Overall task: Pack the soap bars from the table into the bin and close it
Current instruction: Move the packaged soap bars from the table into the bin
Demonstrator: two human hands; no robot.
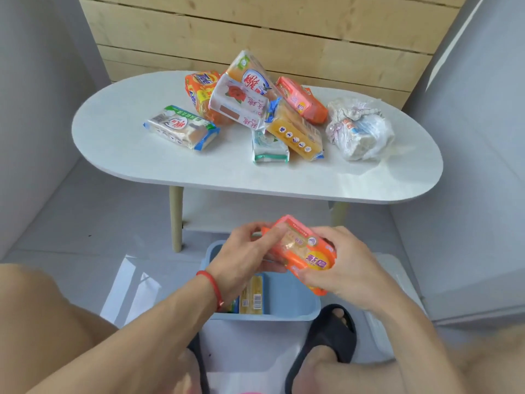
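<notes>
Both hands hold one orange-wrapped soap bar (305, 251) just above the open blue bin (295, 302) on the floor. My left hand (247, 257) grips its left end and my right hand (341, 268) grips its right end. Inside the bin a yellow soap bar (251, 297) stands against the left wall. On the white oval table (142, 166) lies a heap of several wrapped bars: a green-and-blue one (181, 127), an orange Tide one (203, 92), a white rose-printed one (241, 103), a yellow one (295, 135) and another orange one (301, 99).
A crumpled clear plastic bag (360, 129) with white contents lies at the table's right. My feet in black slippers (332, 336) flank the bin. A white lid-like panel (133, 285) lies on the floor left of the bin. Grey walls close in on both sides.
</notes>
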